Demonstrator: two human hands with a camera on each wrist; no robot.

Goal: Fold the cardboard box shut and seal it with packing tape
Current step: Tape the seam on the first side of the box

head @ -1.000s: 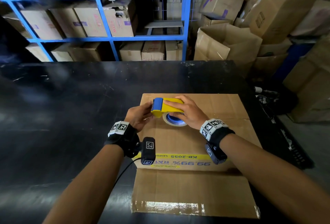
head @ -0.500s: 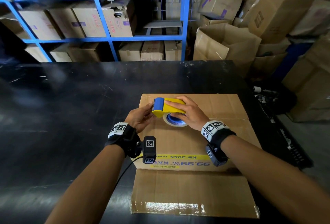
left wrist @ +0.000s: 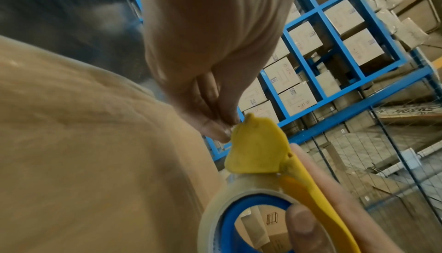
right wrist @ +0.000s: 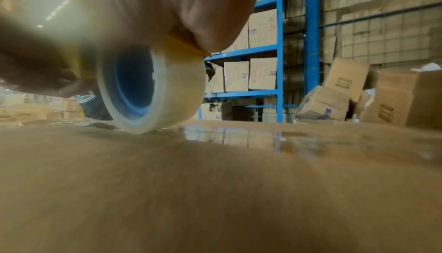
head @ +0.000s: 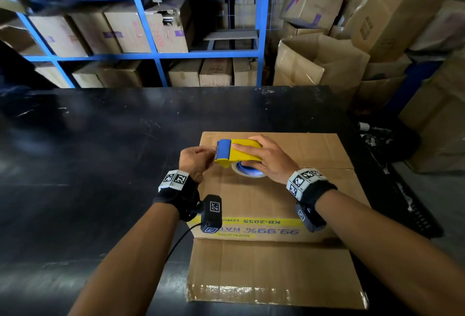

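A flat brown cardboard box (head: 274,197) with glossy taped seams lies on the scuffed black counter (head: 100,164). On it, the right hand (head: 266,158) grips a yellow plastic tape dispenser (head: 237,152) with its clear roll; the left hand (head: 197,161) pinches the tape end at its blue roller.

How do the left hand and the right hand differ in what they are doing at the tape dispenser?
The right hand grips the tape dispenser by its yellow body; the left hand only pinches at its blue front end. The right hand lies over the cardboard box; the left hand is at its left edge.
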